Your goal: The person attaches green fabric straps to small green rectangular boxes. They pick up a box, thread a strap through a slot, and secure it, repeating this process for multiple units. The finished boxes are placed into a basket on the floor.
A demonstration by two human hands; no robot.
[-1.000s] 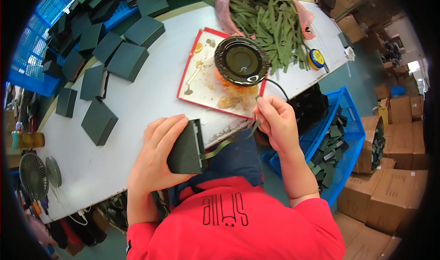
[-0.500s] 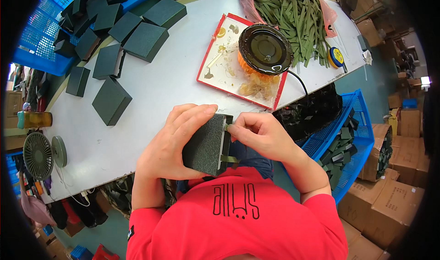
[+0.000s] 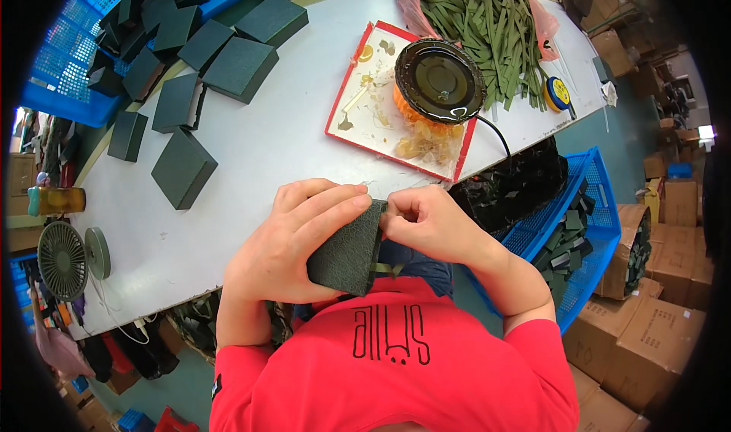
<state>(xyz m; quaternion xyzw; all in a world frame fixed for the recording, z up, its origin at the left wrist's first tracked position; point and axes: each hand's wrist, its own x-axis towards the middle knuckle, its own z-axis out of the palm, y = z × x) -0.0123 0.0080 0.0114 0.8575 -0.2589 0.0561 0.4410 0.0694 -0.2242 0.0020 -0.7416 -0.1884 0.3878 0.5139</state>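
My left hand (image 3: 285,234) wraps round a small dark green box (image 3: 344,253) with a leathery, patterned surface, thumb below and fingers over the top. The box is tilted in front of my red shirt, near the table edge. My right hand (image 3: 430,220) pinches at the box's upper right edge, thumb and forefinger together; the ribbon end there is mostly hidden by the fingers. From the lower part of the same side a short olive green ribbon (image 3: 390,269) sticks out.
Dark green boxes (image 3: 185,168) lie at the table's left, more in a blue crate (image 3: 68,97). A round black-rimmed pot of dark liquid (image 3: 440,80) stands on a red-edged board (image 3: 339,120), by a heap of olive ribbons (image 3: 495,36). A blue basket (image 3: 598,226) is right, a fan (image 3: 63,260) left.
The box has turned in my left hand, so its ribboned side shows less. My right fingers have moved slightly and now cover the ribbon end that showed at their tips.
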